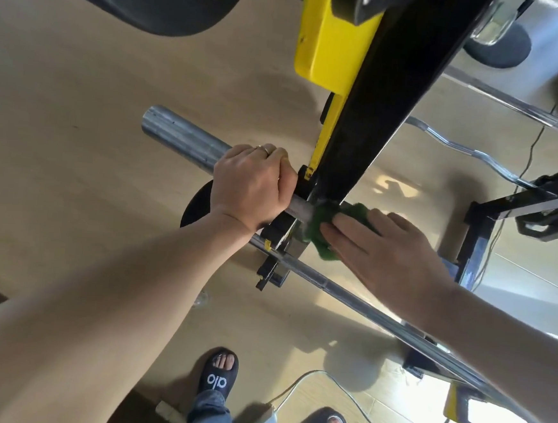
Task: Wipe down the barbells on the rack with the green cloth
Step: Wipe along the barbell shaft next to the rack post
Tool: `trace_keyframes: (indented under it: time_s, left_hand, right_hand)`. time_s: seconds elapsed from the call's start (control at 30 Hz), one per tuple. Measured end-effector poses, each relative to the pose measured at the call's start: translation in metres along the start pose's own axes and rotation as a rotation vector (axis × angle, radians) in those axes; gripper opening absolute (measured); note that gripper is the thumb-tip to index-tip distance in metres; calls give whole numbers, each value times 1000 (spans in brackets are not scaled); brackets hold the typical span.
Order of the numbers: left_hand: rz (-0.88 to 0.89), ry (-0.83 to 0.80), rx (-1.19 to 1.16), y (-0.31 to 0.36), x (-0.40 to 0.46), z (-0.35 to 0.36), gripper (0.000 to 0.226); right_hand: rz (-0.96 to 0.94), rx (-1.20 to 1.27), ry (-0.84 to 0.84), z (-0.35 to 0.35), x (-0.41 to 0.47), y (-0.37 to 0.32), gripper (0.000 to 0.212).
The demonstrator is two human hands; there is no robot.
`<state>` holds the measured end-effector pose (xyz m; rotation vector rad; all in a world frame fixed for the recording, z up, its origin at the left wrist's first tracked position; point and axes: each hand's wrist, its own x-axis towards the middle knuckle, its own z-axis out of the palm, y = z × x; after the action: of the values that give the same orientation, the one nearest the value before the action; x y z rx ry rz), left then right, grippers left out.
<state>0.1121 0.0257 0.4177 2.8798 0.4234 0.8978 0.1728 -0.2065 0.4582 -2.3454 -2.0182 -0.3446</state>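
Observation:
A steel barbell (180, 135) lies across the black and yellow rack upright (375, 118), its thick sleeve end pointing upper left. My left hand (251, 187) grips the sleeve just left of the upright. My right hand (385, 246) presses the green cloth (323, 226) with straight fingers against the bar right of the upright. A second, thinner barbell (348, 295) runs diagonally below, from the rack's lower hook toward the bottom right, partly hidden under my right forearm.
A curl bar (469, 153) and another straight bar (500, 97) rest on the rack at the right. A dark weight plate (198, 205) sits on the floor under my left hand. A white cable (355, 407) crosses the wooden floor near my sandalled feet (221, 373).

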Motion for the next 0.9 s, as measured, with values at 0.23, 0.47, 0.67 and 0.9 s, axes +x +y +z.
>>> trace_keyframes:
  time_s: [0.23,0.47,0.67,0.9]
  left_hand:
    - [-17,47,18,0,-1,4,38]
    - [9,30,-3,-1,-1,2,41]
    - [-6,37,9,0,0,5,40]
    - [15,7,10,-2,-1,2,36]
  right_hand:
    - [-59,-3,39,3,-18,12,30]
    - [-14,11,13,7,-11,3,34]
    - [-70,-11,49,6,-24,15,30]
    - [25,88,54,11,4,0,28]
